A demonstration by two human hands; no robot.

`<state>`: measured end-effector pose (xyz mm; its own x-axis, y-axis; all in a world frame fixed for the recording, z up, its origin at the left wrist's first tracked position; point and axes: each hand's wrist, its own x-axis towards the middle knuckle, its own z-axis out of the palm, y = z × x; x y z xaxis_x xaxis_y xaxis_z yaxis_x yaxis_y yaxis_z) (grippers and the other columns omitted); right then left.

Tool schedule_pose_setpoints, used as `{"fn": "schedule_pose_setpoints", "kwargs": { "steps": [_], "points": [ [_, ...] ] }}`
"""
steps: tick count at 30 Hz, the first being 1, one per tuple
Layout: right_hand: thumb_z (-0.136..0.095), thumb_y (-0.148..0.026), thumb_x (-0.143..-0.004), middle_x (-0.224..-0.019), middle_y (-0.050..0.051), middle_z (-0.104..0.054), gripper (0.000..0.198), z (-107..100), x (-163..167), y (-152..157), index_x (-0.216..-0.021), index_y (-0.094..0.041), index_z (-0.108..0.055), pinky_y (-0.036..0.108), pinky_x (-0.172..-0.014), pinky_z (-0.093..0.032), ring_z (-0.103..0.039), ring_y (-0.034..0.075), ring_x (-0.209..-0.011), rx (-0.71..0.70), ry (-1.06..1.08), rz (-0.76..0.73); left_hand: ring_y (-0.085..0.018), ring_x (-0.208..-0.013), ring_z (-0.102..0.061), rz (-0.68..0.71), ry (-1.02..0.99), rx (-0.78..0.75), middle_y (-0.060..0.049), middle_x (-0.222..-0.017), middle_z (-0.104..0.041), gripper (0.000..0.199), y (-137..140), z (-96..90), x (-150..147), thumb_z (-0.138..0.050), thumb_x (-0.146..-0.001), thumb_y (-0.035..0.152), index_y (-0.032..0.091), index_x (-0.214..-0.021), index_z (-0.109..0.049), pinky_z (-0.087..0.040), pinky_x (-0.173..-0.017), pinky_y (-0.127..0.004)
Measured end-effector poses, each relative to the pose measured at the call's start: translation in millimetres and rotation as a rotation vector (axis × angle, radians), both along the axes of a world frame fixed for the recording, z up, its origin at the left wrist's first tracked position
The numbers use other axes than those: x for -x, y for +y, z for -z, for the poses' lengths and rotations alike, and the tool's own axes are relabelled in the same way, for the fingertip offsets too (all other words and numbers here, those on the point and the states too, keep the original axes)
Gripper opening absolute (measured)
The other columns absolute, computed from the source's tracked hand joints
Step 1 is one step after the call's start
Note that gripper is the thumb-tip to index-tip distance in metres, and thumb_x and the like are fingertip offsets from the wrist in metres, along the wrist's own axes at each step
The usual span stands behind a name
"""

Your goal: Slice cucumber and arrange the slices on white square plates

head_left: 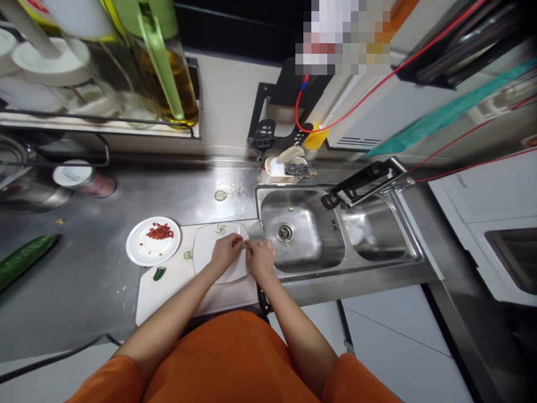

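Over the right part of a white square plate [222, 274], my left hand [226, 252] and my right hand [260, 260] meet with fingertips pinched. Between them shows a small pale-green piece, seemingly a cucumber slice [244, 244], mostly covered by the fingers. Curved cucumber strips [220, 229] lie at the plate's far edge. The plate rests on a white cutting board [153, 299], which also carries a thin cucumber slice [188, 255] and a cucumber end [159, 273]. A knife lies along the board's right side, its grey blade [256, 228] and black handle [263, 300] partly hidden by my right hand.
Left of the board stands a round white plate [133, 246] with chopped red pieces [160, 231]. A whole cucumber [25, 260] lies far left. Behind is a cucumber slice [220, 195] on the wet counter. A double sink [308, 246] with a black faucet [356, 184] is at right.
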<state>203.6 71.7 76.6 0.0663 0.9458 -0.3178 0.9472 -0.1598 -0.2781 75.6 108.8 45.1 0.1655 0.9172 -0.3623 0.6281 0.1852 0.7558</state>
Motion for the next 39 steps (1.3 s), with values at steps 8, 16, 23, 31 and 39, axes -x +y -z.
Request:
{"fn": "schedule_pose_setpoints", "kwargs": {
  "steps": [8, 16, 23, 31, 39],
  "points": [
    [-0.042, -0.028, -0.089, -0.098, 0.006, -0.060, 0.028, 1, 0, 1, -0.108, -0.031, -0.062, 0.030, -0.072, -0.028, -0.040, 0.024, -0.100, 0.009, 0.000, -0.001, -0.015, -0.080, -0.063, -0.065, 0.006, 0.006, 0.000, -0.087, -0.070, 0.017, -1, -0.4, -3, -0.055, -0.078, 0.027, 0.022, -0.090, -0.065, -0.045, -0.075, -0.025],
    [-0.043, -0.029, -0.089, -0.097, 0.006, -0.060, 0.025, 2, 1, 2, -0.105, -0.029, -0.063, 0.030, -0.070, -0.027, -0.040, 0.024, -0.099, -0.014, 0.010, 0.001, -0.016, -0.078, -0.061, 0.020, 0.114, -0.043, -0.002, -0.086, -0.069, 0.017, -3, -5.0, -6, -0.051, -0.080, 0.027, 0.021, -0.087, -0.065, -0.043, -0.073, -0.026],
    [-0.044, -0.029, -0.089, -0.096, 0.005, -0.060, 0.024, 3, 0, 1, -0.104, -0.031, -0.062, 0.031, -0.069, -0.026, -0.040, 0.024, -0.098, -0.039, -0.008, -0.008, -0.018, -0.081, -0.060, 0.061, 0.203, -0.043, -0.004, -0.088, -0.068, 0.021, -8, -7.5, -9, -0.047, -0.084, 0.030, 0.021, -0.089, -0.065, -0.040, -0.071, -0.027],
    [-0.045, -0.028, -0.088, -0.095, 0.006, -0.061, 0.025, 1, -1, 1, -0.106, -0.030, -0.063, 0.030, -0.068, -0.027, -0.041, 0.025, -0.099, -0.035, 0.007, -0.005, -0.018, -0.080, -0.061, 0.035, 0.179, -0.047, -0.003, -0.086, -0.069, 0.020, -9, -6.9, -8, -0.047, -0.083, 0.030, 0.021, -0.087, -0.065, -0.041, -0.072, -0.027],
    [-0.047, -0.024, -0.084, -0.097, 0.005, -0.063, 0.031, -5, -10, -5, -0.110, -0.030, -0.063, 0.029, -0.068, -0.028, -0.042, 0.024, -0.099, -0.058, 0.045, 0.017, -0.015, -0.075, -0.063, -0.058, 0.046, -0.049, 0.000, -0.084, -0.070, 0.016, -14, -13.9, 8, -0.051, -0.079, 0.026, 0.022, -0.086, -0.065, -0.045, -0.072, -0.024]
  ]
}}
